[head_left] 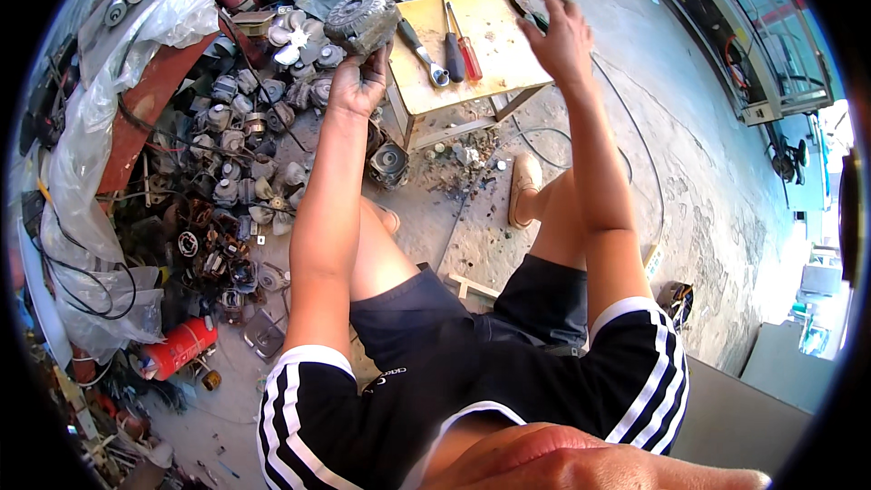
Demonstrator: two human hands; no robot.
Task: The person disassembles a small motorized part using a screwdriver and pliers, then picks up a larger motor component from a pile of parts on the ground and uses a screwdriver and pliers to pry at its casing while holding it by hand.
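Two grips, each a bare hand, are in view: the left grip (pixel 360 83) and the right grip (pixel 564 44). The left grip is closed from below on a ribbed metal part (pixel 361 22), grey, with a round finned face; its fingers are partly hidden by the part. The ribbed metal part is held raised beside the left edge of the wooden worktop (pixel 494 14). The right grip is partly open, fingers extended and slightly blurred, near the worktop's right edge. It is just beside the pliers (pixel 519 4), which have dark jaws and green on the handles; contact cannot be told.

Three further tools lie on the worktop: a wrench (pixel 424 52) with a dark handle on the left, a black-handled screwdriver (pixel 454 56) in the middle, and a red-handled screwdriver (pixel 470 59) just beside it. Left of the worktop, a pile of used motor parts (pixel 227 141) covers the floor (pixel 699 209). Near the pile lies a red cylinder (pixel 181 347).
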